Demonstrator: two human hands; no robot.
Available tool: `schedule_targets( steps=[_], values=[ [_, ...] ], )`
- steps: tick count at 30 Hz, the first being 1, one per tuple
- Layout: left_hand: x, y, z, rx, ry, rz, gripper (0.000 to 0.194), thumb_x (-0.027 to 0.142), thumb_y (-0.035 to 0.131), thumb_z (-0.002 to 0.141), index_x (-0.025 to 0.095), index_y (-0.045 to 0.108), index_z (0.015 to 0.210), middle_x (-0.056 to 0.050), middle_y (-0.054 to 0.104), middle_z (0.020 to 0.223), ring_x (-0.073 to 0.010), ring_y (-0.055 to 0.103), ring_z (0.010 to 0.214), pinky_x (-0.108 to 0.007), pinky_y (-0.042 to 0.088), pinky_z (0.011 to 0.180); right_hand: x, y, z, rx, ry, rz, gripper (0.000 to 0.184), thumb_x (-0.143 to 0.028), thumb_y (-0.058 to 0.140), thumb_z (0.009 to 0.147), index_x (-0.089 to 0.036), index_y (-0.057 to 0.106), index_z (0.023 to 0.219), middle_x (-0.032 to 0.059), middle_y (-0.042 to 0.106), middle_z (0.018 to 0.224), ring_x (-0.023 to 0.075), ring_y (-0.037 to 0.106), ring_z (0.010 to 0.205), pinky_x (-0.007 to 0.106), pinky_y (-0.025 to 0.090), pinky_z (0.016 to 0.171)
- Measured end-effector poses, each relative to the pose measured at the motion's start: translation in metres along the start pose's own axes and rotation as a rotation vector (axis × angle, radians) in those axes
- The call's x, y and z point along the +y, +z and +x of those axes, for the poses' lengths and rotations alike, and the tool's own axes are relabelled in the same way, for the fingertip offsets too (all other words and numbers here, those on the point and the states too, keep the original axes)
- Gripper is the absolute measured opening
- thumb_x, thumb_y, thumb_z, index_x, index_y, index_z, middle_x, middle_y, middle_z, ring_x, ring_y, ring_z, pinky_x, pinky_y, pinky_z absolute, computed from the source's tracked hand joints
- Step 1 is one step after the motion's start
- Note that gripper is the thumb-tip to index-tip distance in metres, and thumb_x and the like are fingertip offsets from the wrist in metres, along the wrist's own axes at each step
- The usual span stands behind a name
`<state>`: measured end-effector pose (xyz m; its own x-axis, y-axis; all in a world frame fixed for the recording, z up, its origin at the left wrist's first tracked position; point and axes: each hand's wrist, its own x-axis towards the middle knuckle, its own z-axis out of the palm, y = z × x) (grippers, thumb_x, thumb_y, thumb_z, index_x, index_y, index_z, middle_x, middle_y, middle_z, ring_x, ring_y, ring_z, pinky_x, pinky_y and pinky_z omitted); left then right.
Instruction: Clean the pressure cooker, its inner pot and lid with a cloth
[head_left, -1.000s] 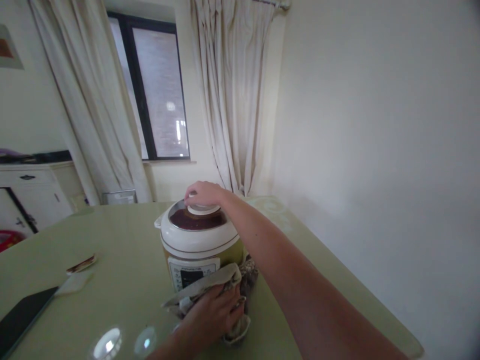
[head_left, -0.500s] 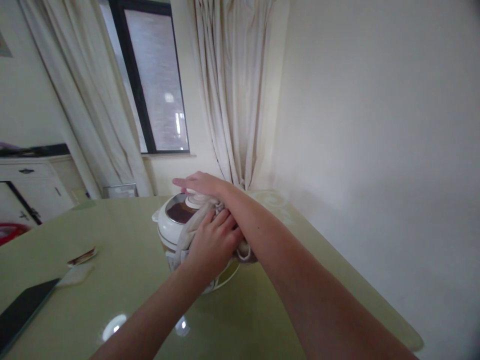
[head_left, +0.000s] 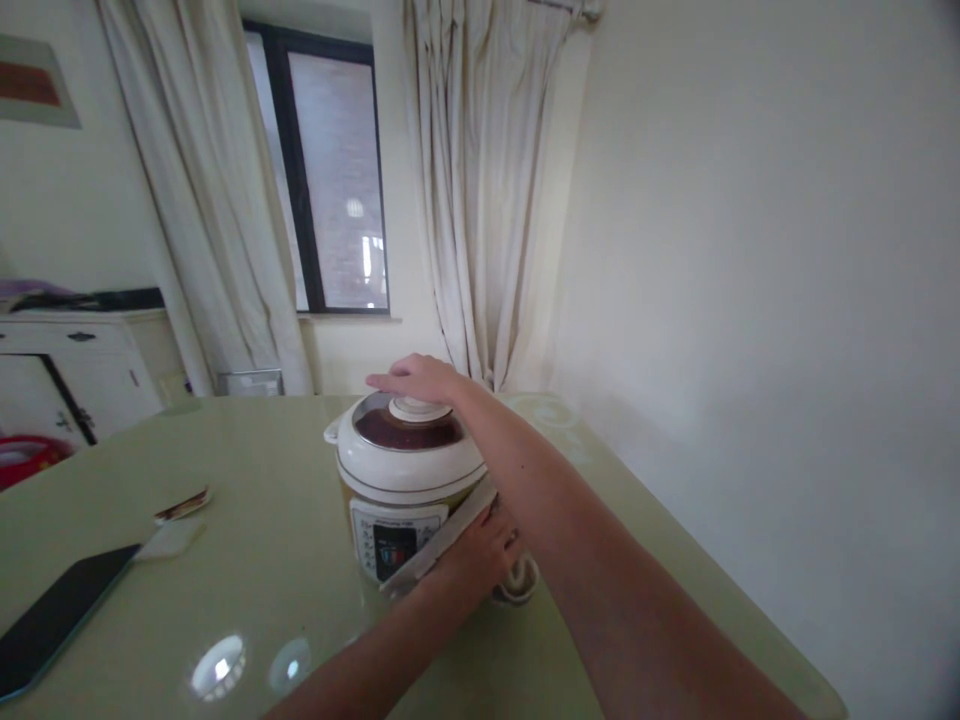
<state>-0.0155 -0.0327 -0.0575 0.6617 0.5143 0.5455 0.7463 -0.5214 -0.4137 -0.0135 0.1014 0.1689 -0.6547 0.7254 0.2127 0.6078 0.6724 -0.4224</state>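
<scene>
Mostly white, dark-topped cooker [head_left: 409, 474].

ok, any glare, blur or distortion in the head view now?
Head view: bright round reflections on the glossy pale-green tabletop, lower left; more light spots on the dark-framed window. Same view: small print on the cooker's white control panel too soft to read; dark vignetting, upper right corner; near forearms look stretched, probably wide-angle lens.

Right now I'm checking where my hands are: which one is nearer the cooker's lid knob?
Right. Your right hand rests on the lid knob; your left hand is lower, with a cloth at the side of the cooker, beside its control panel.
</scene>
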Motion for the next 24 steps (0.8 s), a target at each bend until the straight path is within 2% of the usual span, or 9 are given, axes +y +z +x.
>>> schedule_targets(
  steps=[3,6,8,11,13,14,17,19,24],
  values=[
    [0.007,0.003,-0.029,0.028,0.160,0.053,0.026,0.030,0.056,0.104,0.033,0.081,0.096,0.002,0.083,0.104,-0.0169,0.078,0.107,-0.027,0.058,0.103,0.002,0.002,0.000,0.027,-0.006,-0.003,0.066,-0.087,0.059,0.085,-0.025,0.080,0.095,0.0036,0.079,0.105,0.0225,0.069,0.099,0.028,0.045,0.082],
    [0.003,-0.007,-0.048,-0.015,0.184,0.057,0.020,0.036,0.059,0.103,0.034,0.079,0.103,0.001,0.081,0.111,-0.0198,0.076,0.111,-0.032,0.059,0.104,0.004,0.003,0.001,0.029,-0.017,0.003,0.062,-0.084,0.061,0.086,-0.025,0.080,0.096,0.0027,0.079,0.106,0.0216,0.069,0.100,0.027,0.044,0.082],
    [-0.005,-0.015,-0.060,-0.015,0.184,0.038,0.016,0.035,0.063,0.101,0.033,0.079,0.102,0.001,0.080,0.108,-0.0204,0.076,0.107,-0.033,0.059,0.101,0.006,0.004,0.003,0.033,-0.028,0.007,0.059,-0.081,0.062,0.088,-0.026,0.081,0.097,0.0022,0.080,0.106,0.0210,0.069,0.100,0.027,0.044,0.082],
    [-0.028,-0.023,-0.077,0.117,0.249,0.006,0.016,0.035,0.063,0.099,0.033,0.079,0.101,0.000,0.081,0.112,-0.0201,0.074,0.105,-0.032,0.057,0.096,0.009,0.005,0.006,0.041,-0.043,0.023,0.055,-0.078,0.064,0.089,-0.026,0.081,0.097,0.0012,0.080,0.103,0.0198,0.069,0.099,0.026,0.044,0.081],
    [-0.050,-0.030,-0.088,0.233,0.283,-0.018,0.019,0.035,0.063,0.099,0.037,0.077,0.111,0.001,0.078,0.128,-0.0173,0.070,0.115,-0.029,0.053,0.099,0.011,0.006,0.008,0.042,-0.054,0.039,0.053,-0.077,0.066,0.088,-0.026,0.081,0.096,0.0008,0.080,0.101,0.0193,0.070,0.098,0.025,0.045,0.081],
    [-0.061,-0.034,-0.092,0.309,0.294,-0.037,0.018,0.035,0.065,0.098,0.039,0.077,0.111,0.003,0.078,0.129,-0.0153,0.069,0.118,-0.028,0.051,0.100,0.012,0.006,0.008,0.042,-0.060,0.050,0.052,-0.076,0.067,0.087,-0.026,0.081,0.096,0.0006,0.080,0.101,0.0191,0.070,0.098,0.025,0.045,0.081],
    [-0.089,-0.050,-0.096,0.420,0.228,-0.076,0.014,0.032,0.071,0.096,0.038,0.077,0.108,0.002,0.080,0.122,-0.0161,0.068,0.118,-0.034,0.044,0.112,0.013,0.006,0.009,0.044,-0.072,0.072,0.051,-0.074,0.068,0.088,-0.026,0.081,0.096,0.0007,0.080,0.102,0.0188,0.070,0.097,0.025,0.045,0.081],
    [-0.096,-0.058,-0.093,0.446,0.180,-0.091,0.014,0.026,0.071,0.095,0.034,0.078,0.105,-0.002,0.082,0.114,-0.0187,0.072,0.111,-0.041,0.041,0.116,0.012,0.006,0.008,0.044,-0.074,0.072,0.050,-0.074,0.067,0.089,-0.026,0.081,0.096,0.0008,0.080,0.102,0.0189,0.069,0.098,0.025,0.045,0.080],
    [-0.084,-0.066,-0.076,0.457,0.044,-0.127,0.025,0.018,0.065,0.098,0.030,0.076,0.116,-0.006,0.082,0.112,-0.0206,0.073,0.105,-0.047,0.038,0.119,0.010,0.005,0.006,0.048,-0.075,0.072,0.050,-0.074,0.069,0.087,-0.026,0.080,0.096,0.0005,0.079,0.102,0.0192,0.069,0.096,0.026,0.044,0.080]
  ],
)
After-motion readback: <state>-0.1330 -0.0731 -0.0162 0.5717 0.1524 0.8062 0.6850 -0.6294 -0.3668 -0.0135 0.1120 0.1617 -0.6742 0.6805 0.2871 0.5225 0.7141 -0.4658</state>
